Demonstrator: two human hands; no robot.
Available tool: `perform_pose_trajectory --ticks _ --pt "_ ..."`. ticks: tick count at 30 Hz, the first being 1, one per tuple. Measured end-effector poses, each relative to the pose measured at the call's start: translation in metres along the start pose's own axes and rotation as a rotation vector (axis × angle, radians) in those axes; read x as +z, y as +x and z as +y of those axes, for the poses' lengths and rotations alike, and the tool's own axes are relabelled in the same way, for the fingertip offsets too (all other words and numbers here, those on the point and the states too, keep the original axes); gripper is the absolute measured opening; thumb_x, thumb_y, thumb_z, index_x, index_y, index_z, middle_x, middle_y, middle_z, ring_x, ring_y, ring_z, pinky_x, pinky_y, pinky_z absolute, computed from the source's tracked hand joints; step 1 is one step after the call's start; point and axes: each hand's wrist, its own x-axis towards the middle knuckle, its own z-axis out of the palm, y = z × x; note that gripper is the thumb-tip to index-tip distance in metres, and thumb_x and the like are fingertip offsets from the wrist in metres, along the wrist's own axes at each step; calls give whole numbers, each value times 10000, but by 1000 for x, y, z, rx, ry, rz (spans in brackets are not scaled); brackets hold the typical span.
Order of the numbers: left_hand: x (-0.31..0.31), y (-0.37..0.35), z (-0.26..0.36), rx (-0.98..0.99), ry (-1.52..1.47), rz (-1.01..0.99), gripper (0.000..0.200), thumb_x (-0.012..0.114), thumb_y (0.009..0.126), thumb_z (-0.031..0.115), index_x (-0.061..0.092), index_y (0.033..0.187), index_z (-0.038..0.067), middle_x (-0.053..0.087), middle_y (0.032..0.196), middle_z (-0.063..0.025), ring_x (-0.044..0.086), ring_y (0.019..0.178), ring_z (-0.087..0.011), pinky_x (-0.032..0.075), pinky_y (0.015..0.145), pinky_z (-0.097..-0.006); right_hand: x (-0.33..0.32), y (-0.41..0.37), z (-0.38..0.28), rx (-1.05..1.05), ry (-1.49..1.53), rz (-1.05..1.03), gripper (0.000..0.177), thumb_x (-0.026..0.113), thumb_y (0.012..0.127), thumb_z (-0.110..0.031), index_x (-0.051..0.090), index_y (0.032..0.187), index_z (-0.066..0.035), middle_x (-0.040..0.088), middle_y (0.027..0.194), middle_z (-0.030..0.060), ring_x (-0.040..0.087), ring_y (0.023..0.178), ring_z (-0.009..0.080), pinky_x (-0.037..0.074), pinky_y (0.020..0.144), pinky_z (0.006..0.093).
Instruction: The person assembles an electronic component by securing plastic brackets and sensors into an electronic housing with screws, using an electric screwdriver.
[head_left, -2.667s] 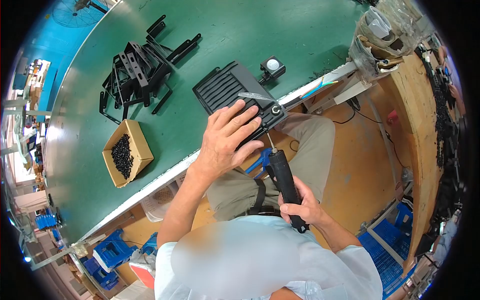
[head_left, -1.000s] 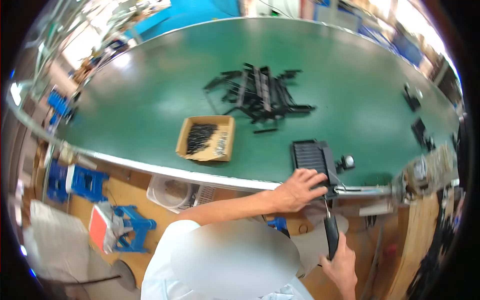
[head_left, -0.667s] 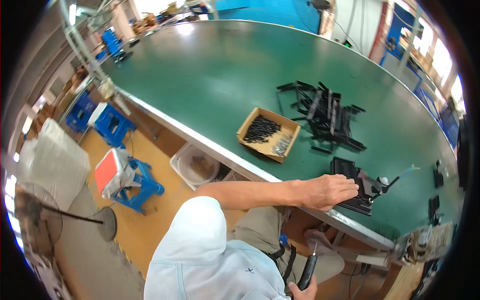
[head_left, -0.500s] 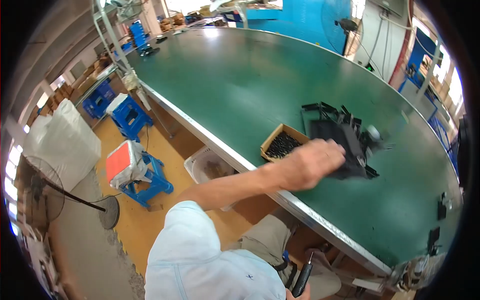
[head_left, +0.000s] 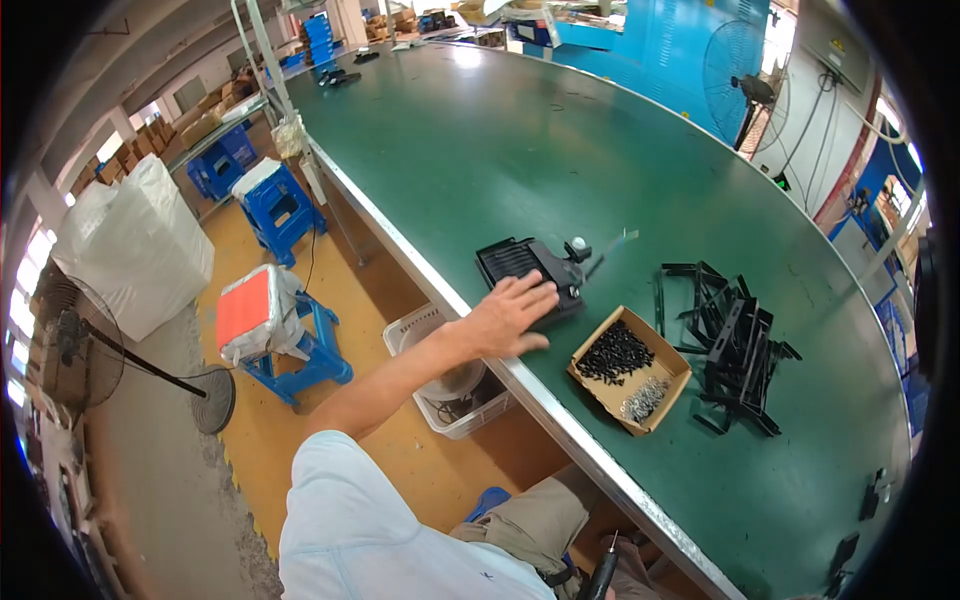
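Note:
My left hand [head_left: 514, 312] lies with fingers spread on the near right part of a black ribbed housing [head_left: 512, 262], which looks like a floodlight. The housing rests on the green table near its front edge, with a silvery round part [head_left: 577, 243] and a short cable at its far right side. Low in the view, my right hand is mostly cut off by the frame; it grips a black-handled screwdriver [head_left: 603, 575], tip up. Right of the housing sits a cardboard tray [head_left: 590, 392] holding black screws [head_left: 617, 352] and silver washers or nuts [head_left: 645, 398].
Black metal brackets [head_left: 740, 350] lie in a pile right of the tray. Small black parts [head_left: 875, 493] are at the table's right end. Below the front edge stands a white plastic crate [head_left: 465, 425]. Blue stools [head_left: 300, 350] and a floor fan [head_left: 75, 345] are on the left.
My left hand and the black housing have moved left, from beside the brackets to the left of the tray. The fingers, bent before, are now spread. The view has shifted right.

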Motion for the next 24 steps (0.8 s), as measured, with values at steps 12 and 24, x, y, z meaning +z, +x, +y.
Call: perform_pose_trajectory --ticks 12,24 --pt "-39 36 -215 -870 621 289 788 805 843 325 487 1525 93 410 1614 -150 384 1459 -456 410 1090 -614 6 16 -19 27 -50 -15 817 805 921 -340 404 1559 -24 561 1457 215 526 1353 359 433 1114 471" --pt "-38 63 -49 -205 -21 472 324 780 865 116 716 1176 51 717 1220 -148 641 1195 -350 480 1048 -454 6 30 59 -228 221 -51 758 870 819 -227 478 1426 1 671 884 68 668 665 234 559 634 400"
